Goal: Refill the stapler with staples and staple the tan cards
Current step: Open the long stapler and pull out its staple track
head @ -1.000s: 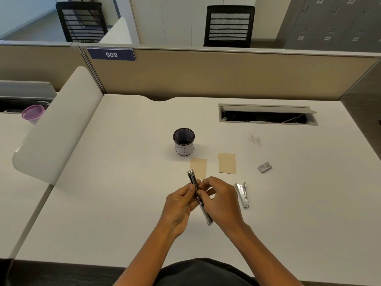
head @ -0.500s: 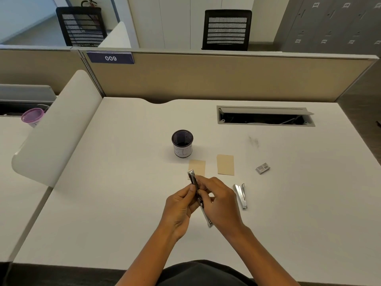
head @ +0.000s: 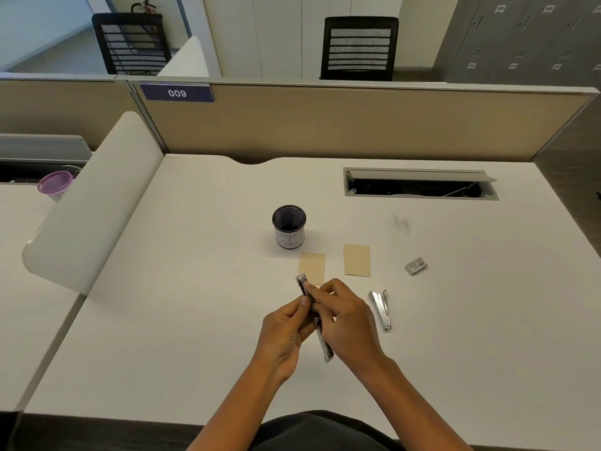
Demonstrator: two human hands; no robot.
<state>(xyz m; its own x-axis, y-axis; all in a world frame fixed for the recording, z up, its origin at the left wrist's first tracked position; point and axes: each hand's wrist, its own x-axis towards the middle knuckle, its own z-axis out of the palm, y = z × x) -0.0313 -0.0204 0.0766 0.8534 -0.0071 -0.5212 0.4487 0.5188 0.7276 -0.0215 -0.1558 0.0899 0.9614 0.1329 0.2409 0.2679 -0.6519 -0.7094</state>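
A long, narrow stapler body (head: 303, 282) slants between both hands above the white desk (head: 162, 320). My left hand (head: 283, 333) grips its middle from the left. From the right, my right hand (head: 346, 323) pinches its upper part with curled fingers. A silver stapler piece (head: 381, 308) lies on the desk just right of my right hand. Two tan cards (head: 312, 266) (head: 357, 260) lie side by side beyond the hands; the stapler tip overlaps the left one. A small grey staple box (head: 416, 265) sits further right.
A black mesh pen cup (head: 289, 226) stands behind the cards. A cable tray opening (head: 419, 185) is set in the desk at the back right. A white curved divider (head: 94, 203) borders the left side, with a purple-lidded cup (head: 54, 183) beyond it.
My hands stay on the stapler body; the right fingers have shifted slightly along it. Nothing else on the desk has moved.
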